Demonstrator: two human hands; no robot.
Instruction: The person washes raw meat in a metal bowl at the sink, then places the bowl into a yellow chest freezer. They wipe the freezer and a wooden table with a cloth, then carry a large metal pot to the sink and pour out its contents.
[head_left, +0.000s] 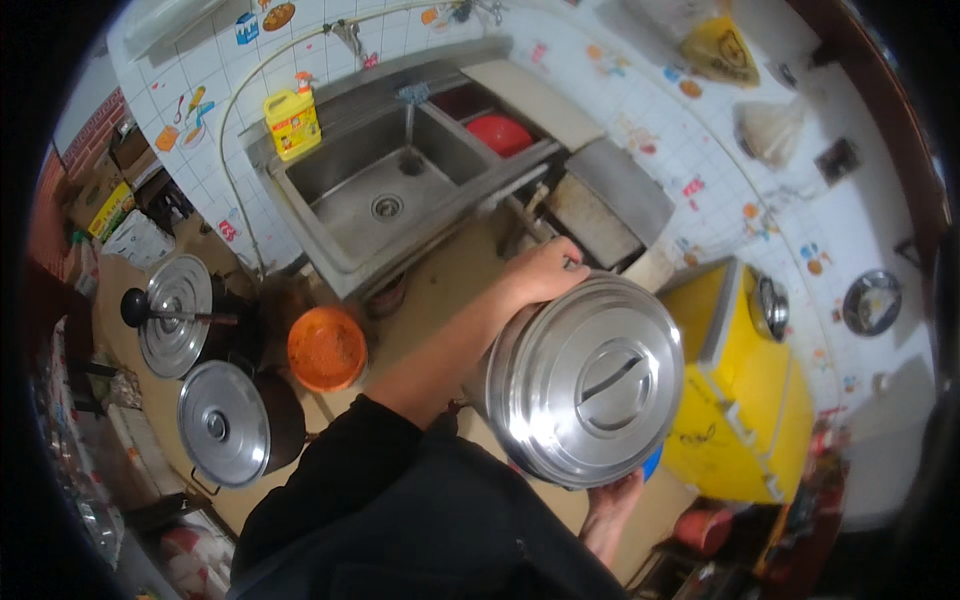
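A large stainless steel pot (506, 360) is held up before me, its shiny lid (637, 330) on and facing the camera. My left hand (551, 270) grips the pot's upper side near the rim, with something small and dark at the fingers. On the opposite side, my right hand (619, 495) supports the pot from beneath; its fingertips are partly hidden by the pot. A bit of a blue object (652, 463) shows beside that hand. The lid's loop handle lies unheld.
A steel sink (352, 184) with a yellow jug (292, 124) lies ahead. Left on the floor stand an orange bucket (327, 349) and two lidded pots (225, 424), a black ladle (136, 307) across one lid. A yellow bin (742, 405) stands close on the right.
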